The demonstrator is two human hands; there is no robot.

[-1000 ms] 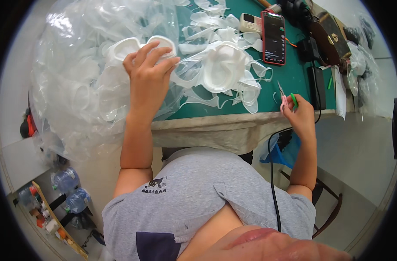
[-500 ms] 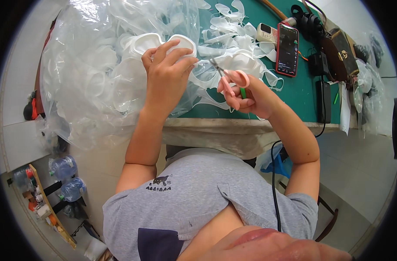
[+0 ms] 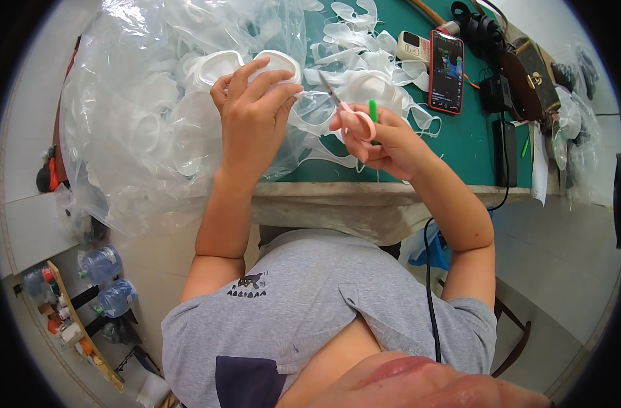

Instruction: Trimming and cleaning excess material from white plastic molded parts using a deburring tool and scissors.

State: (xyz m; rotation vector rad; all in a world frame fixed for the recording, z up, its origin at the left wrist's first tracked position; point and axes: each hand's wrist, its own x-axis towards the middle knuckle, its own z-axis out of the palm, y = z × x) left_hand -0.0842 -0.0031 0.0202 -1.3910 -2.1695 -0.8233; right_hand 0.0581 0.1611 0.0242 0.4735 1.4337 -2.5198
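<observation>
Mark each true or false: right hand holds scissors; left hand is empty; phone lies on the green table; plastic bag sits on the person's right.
1. The right hand holds pink-handled scissors. True.
2. The left hand is empty. False: it grips a white plastic cup piece.
3. A phone lies on the green table. True.
4. The big clear plastic bag sits on the person's right. False: it is on their left.
</observation>
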